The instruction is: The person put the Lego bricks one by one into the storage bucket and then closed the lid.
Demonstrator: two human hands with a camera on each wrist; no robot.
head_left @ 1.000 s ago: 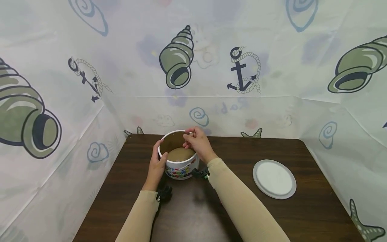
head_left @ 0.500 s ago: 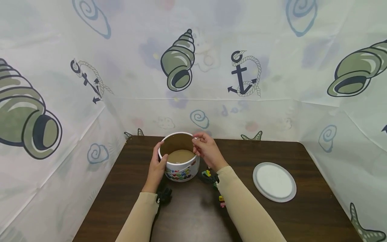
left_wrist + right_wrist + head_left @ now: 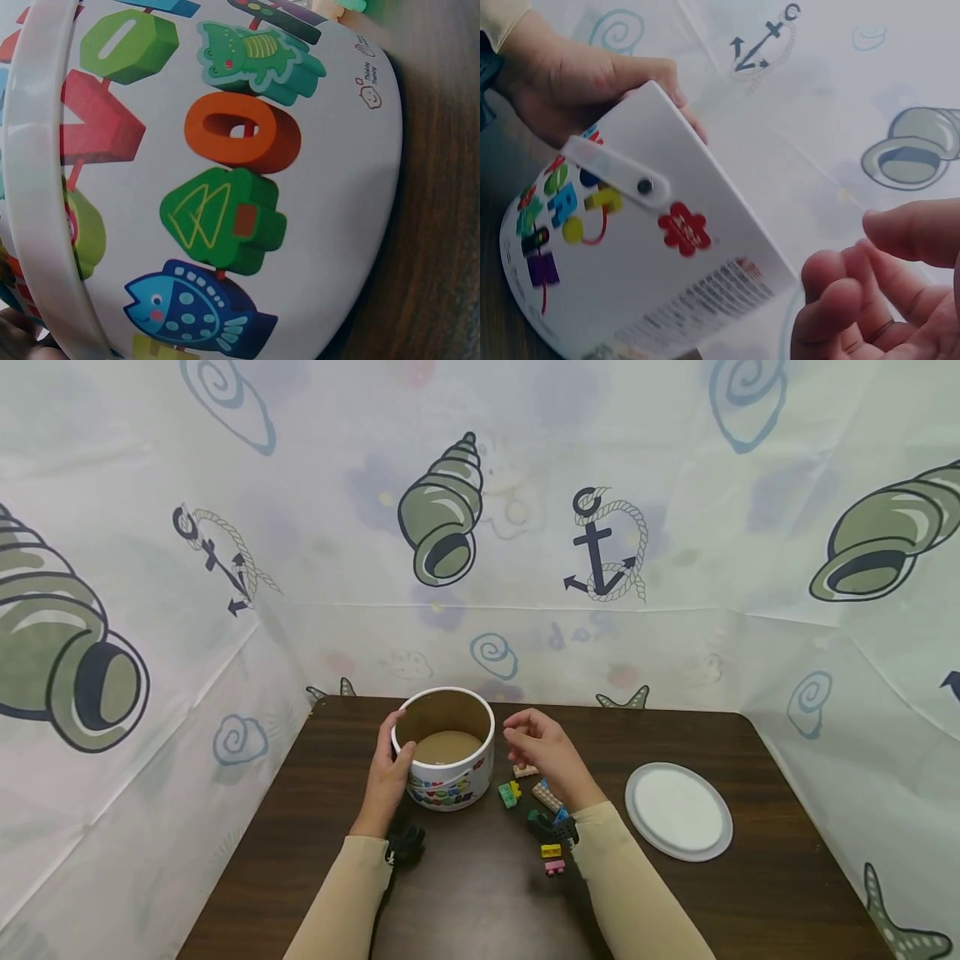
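A white round bucket (image 3: 450, 791) with colourful printed pictures stands on the table, its lidless top showing a tan inside. My left hand (image 3: 385, 781) grips its left rim, thumb on the near side and fingers on the far side. In the left wrist view the printed bucket wall (image 3: 322, 187) fills most of the picture. Just right of the bucket, my right hand (image 3: 553, 758) hovers with loosely bent fingers. The right wrist view shows this right hand (image 3: 885, 292) with thumb apart from the fingers and nothing between them. Below it lie several toy building bricks (image 3: 547, 797).
A white round lid (image 3: 678, 814) lies on the right of the dark wooden table (image 3: 757, 877). Yellow (image 3: 551, 851) and pink bricks (image 3: 554, 867) sit near my right wrist. A printed cloth (image 3: 525, 527) hangs behind the table and along both sides.
My right hand has come out of the bucket, over its rim and off to the right, uncovering the bricks. My left hand keeps its grip on the bucket.
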